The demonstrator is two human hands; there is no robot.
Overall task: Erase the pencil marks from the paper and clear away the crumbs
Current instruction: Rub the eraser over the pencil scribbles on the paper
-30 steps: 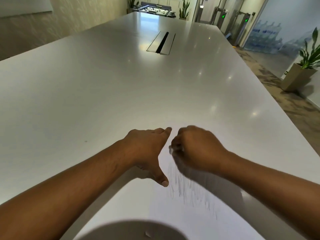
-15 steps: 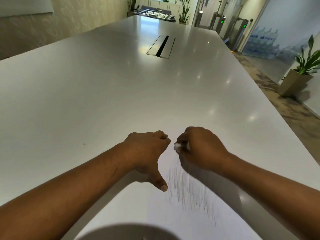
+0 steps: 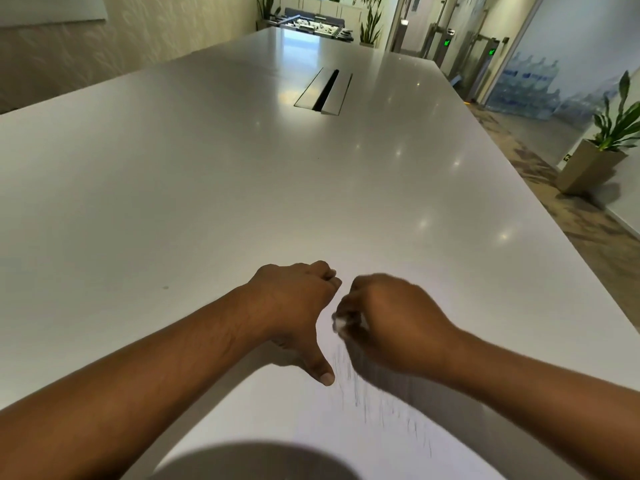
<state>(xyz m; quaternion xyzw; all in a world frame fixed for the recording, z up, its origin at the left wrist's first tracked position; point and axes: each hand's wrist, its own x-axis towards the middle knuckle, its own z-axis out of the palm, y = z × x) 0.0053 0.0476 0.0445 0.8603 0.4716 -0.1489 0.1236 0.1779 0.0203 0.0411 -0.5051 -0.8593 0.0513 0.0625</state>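
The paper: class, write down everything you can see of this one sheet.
The paper is a thin white sheet lying flat on the pale table, turned at an angle. Fine grey pencil marks streak its middle. The left hand rests on its far left edge, thumb spread; the right hand grips a blurred white eraser against it. A round shadow covers its near part.

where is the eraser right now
Head view, low and just right of centre: the white eraser is pinched by the right hand at the far end of the pencil marks on the paper, close beside the left hand.
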